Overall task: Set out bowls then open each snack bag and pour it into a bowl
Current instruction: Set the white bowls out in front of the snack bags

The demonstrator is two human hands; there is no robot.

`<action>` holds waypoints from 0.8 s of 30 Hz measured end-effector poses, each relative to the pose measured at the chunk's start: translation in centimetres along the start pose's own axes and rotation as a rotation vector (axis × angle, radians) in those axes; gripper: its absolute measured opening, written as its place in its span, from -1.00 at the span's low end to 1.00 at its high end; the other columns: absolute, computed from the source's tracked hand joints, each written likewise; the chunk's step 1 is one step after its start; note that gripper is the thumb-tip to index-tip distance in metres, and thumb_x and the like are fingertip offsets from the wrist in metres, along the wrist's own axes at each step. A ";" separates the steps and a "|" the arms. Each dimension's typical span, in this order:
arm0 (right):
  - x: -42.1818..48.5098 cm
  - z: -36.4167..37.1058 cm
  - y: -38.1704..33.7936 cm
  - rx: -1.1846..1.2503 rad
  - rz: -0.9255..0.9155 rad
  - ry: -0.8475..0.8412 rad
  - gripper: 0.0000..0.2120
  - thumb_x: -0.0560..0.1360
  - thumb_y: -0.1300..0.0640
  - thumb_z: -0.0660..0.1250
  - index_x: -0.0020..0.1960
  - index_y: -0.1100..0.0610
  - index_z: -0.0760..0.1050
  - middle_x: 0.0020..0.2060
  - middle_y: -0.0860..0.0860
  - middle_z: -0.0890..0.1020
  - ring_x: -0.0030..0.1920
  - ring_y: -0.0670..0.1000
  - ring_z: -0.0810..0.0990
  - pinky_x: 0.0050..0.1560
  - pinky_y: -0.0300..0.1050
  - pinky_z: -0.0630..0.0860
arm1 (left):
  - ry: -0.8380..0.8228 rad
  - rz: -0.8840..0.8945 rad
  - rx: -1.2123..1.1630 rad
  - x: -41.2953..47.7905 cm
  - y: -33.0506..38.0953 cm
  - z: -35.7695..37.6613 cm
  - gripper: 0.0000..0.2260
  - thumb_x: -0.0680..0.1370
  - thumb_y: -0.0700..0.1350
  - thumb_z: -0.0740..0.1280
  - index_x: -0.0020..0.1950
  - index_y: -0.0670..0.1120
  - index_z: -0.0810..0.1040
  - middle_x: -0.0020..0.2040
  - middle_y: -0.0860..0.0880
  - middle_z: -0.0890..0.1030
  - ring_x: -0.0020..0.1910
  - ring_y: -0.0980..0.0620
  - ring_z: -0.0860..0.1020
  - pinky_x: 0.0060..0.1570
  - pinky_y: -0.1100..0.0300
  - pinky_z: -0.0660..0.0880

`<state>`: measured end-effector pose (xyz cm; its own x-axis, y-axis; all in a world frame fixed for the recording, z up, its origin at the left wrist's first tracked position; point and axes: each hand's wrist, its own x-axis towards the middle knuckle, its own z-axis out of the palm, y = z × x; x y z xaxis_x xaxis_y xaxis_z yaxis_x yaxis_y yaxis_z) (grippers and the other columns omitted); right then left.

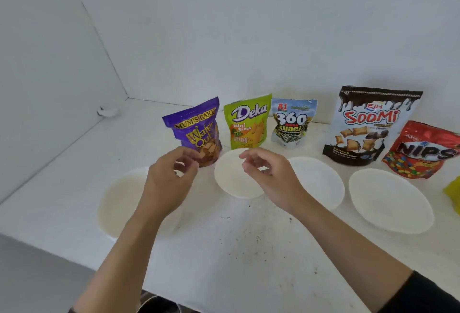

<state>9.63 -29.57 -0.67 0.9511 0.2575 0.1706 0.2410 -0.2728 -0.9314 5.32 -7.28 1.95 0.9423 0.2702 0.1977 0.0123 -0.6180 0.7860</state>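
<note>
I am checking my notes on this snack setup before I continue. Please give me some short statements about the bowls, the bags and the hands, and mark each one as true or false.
1. Four white bowls stand on the counter. True.
2. The green Deka bag stands between the purple wafer bag and the 360 Kuaci bag. True.
3. The purple wafer bag lies flat. False: it stands upright.
4. The right hand holds the red Nips bag. False: it holds nothing and hovers above the bowls.
5. One bowl already holds snacks. False: all four look empty.
</note>
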 end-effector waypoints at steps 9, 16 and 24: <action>1.4 13.7 -2.4 0.012 -0.041 -0.183 -0.86 0.56 0.07 0.40 0.12 -0.05 0.63 0.14 -0.13 0.53 0.23 -0.21 0.47 0.19 -0.18 0.47 | 0.175 -0.168 0.329 -3.5 -8.0 -9.7 -0.80 0.58 -0.10 0.38 0.15 0.16 0.58 0.12 0.09 0.52 0.15 0.06 0.46 0.26 0.00 0.39; 2.2 18.0 -2.0 -0.168 0.131 -0.289 -0.61 0.57 0.10 0.36 0.38 0.03 0.46 0.34 0.01 0.46 0.40 -0.05 0.36 0.16 -0.38 0.20 | 0.091 -0.385 -0.004 -4.3 -12.4 -9.2 -0.72 0.58 -0.22 0.34 0.18 0.13 0.56 0.20 0.06 0.47 0.08 0.13 0.49 0.03 0.21 0.41; 3.1 17.6 -1.9 -0.338 0.107 -0.295 -0.42 0.38 0.43 0.34 0.34 0.05 0.47 0.24 0.11 0.51 0.16 0.00 0.43 0.00 -0.27 0.28 | 0.127 -0.441 -0.116 -3.5 -12.7 -9.6 -0.43 0.50 -0.44 0.17 0.28 0.14 0.58 0.11 0.23 0.47 0.06 0.23 0.50 -0.08 0.15 0.61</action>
<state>8.75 -11.91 -3.98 0.8901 0.4511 -0.0657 0.2401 -0.5865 -0.7736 -1.38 6.73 -3.12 0.8072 0.5809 -0.1050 0.3577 -0.3397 0.8699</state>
